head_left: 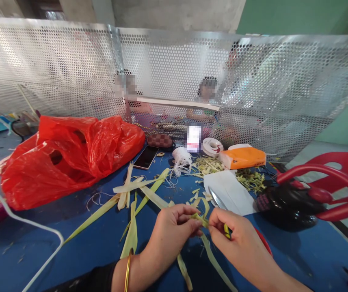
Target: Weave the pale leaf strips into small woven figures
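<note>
My left hand (pixel 176 227), with a gold bangle at the wrist, is closed in a pinch on a pale green leaf strip (pixel 203 221) that looks like corn husk. Close beside it, my right hand (pixel 237 235) is closed around scissors; their metal blade (pixel 218 199) points up and away, and a red handle loop (pixel 264 242) shows below the palm. The right thumb and forefinger meet the end of the same strip. Long loose husk strips (pixel 132 231) lie crossed on the blue table (pixel 79 259) to the left, and others hang below my hands.
A red plastic bag (pixel 70 158) fills the back left, beside a phone (pixel 146 157). White string (pixel 182 160), a tape roll (pixel 212 147), an orange packet (pixel 243 157), trimmings (pixel 251 179) and white paper (pixel 231 190) lie behind my hands. At right stands a dark kettle (pixel 289 207); a perforated metal screen (pixel 174 61) borders the back.
</note>
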Demonstrator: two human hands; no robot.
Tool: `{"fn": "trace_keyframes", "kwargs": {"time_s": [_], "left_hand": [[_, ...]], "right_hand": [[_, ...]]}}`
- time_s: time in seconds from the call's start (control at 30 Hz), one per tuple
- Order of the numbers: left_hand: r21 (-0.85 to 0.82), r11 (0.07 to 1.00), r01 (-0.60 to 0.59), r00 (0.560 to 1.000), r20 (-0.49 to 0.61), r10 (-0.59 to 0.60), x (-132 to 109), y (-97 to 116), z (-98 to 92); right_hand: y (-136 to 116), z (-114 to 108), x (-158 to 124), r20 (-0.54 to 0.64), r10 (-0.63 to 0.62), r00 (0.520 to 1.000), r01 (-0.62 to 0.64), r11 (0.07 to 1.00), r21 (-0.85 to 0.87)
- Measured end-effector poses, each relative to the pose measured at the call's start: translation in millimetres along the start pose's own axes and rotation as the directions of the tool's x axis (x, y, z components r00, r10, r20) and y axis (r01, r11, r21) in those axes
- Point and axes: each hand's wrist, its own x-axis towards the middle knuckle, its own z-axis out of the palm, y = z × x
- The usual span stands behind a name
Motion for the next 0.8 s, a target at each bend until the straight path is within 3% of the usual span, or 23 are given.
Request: {"fn": "trace_keyframes", "kwargs": {"time_s": [0.23,0.5,0.8], "left_hand": [[-0.014,1.0,0.015,1.0,0.007,-0.015,2.2,-2.8,-0.3],[-0.015,1.0,0.023,1.0,0.008,-0.022,1.3,-3.1,-0.3],[0.021,1.0,0.004,1.0,0.026,-0.004,2.2,-4.8,0.3]], "right_hand": [[1.3,4.0,-0.1,0.006,0.018,1.0,-0.019,0.994,0.106],[2.2,1.0,0.6,0.077,0.11,0.991,-0.123,0.972,0.199],[0.5,6.0,-0.1,-0.004,0.02,1.0,-0.019,0.994,0.112]]}}
